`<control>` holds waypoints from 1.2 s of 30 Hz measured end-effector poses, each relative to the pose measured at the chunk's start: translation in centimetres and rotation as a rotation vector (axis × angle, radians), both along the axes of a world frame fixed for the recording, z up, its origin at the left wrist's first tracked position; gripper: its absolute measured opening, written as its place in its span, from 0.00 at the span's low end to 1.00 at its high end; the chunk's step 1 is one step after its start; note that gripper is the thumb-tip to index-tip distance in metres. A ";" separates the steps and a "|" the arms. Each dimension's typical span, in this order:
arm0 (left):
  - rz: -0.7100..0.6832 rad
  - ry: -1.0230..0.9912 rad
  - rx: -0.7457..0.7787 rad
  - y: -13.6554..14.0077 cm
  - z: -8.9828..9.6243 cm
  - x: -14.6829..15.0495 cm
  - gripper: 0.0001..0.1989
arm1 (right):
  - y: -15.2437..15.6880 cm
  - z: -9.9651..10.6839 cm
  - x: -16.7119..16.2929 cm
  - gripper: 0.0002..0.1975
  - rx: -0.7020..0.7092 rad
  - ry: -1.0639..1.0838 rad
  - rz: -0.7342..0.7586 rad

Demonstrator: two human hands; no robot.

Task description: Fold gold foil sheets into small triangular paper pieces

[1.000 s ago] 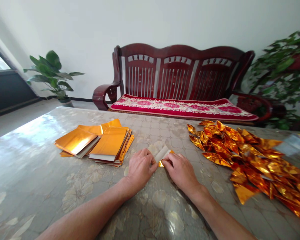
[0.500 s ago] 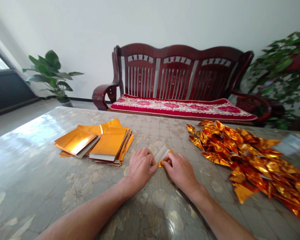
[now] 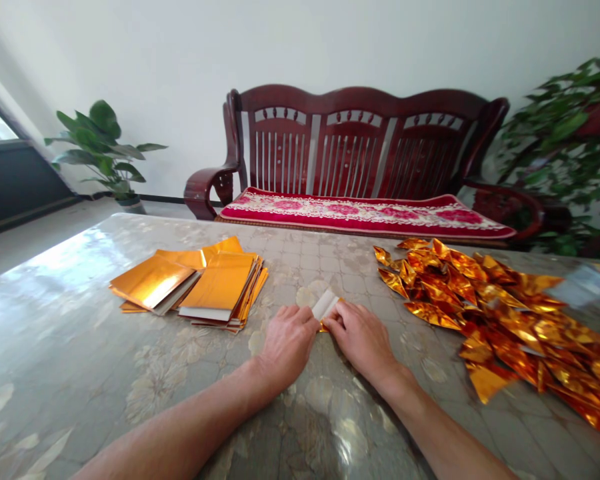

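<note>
Between my two hands, on the table, is a partly folded sheet of gold foil paper point(image 3: 325, 304), its pale back facing up and gold showing along its near edge. My left hand point(image 3: 291, 339) is closed on its left side, fingers bent together. From the right, my right hand point(image 3: 359, 335) pinches the near right corner with thumb and forefinger. The fingers hide much of the sheet. A loose stack of flat gold foil paper point(image 3: 219, 287) lies left of my hands. To the right is a heap of folded gold foil pieces point(image 3: 480, 293) with pointed ends.
The table point(image 3: 175, 413) has a glossy patterned cover. A clear plastic bag point(image 3: 587, 285) lies at its right side. Beyond the far edge stands a dark red wooden bench point(image 3: 355, 157) with a floral cushion point(image 3: 340, 211). Potted plants point(image 3: 103, 143) flank it.
My left hand has shifted slightly, its fingers now lying closer over the paper's left edge. The pale strip shows a crease more clearly. My right hand keeps its pinch.
</note>
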State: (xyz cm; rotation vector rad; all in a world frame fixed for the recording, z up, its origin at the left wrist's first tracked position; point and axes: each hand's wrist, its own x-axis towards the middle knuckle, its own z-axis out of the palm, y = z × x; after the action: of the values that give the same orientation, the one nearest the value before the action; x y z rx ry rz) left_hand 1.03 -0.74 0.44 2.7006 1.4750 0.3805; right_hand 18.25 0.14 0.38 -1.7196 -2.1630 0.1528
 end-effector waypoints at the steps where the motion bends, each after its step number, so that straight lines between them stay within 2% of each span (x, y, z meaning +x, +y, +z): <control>1: -0.019 0.018 0.006 -0.1 0.1 0.0 0.07 | 0.0 0.0 0.0 0.08 -0.005 -0.002 -0.005; 10: -0.155 0.077 0.163 -0.5 -0.1 0.1 0.04 | 0.3 -0.2 -0.1 0.10 -0.026 -0.027 -0.122; 15: -0.284 0.064 0.175 -0.4 -0.7 0.1 0.09 | 0.3 -0.3 0.3 0.08 -0.025 0.008 -0.122; 21: -0.339 0.112 0.148 -0.7 -0.4 0.0 0.11 | 0.3 -0.4 1.1 0.07 -0.057 0.135 -0.147; 26: -0.311 0.091 0.107 -0.8 -0.4 0.0 0.09 | 1.0 -0.7 2.3 0.05 0.016 0.210 -0.190; 30: -0.267 0.035 0.054 -0.5 -0.6 0.1 0.10 | 1.4 -0.7 2.6 0.09 0.019 0.146 -0.195; 34: -0.217 -0.009 0.047 -0.2 -0.3 0.3 0.08 | 1.5 -0.5 2.3 0.07 0.005 0.080 -0.164; 36: -0.218 -0.019 0.082 -0.1 -0.1 0.3 0.14 | 1.6 -0.4 2.1 0.06 0.007 0.068 -0.165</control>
State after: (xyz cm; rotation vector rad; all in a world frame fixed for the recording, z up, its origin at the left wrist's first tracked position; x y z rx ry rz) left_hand 1.37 -0.85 0.34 2.8741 1.1677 0.4628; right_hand 20.40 1.70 -0.05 -1.8516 -1.9620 0.1571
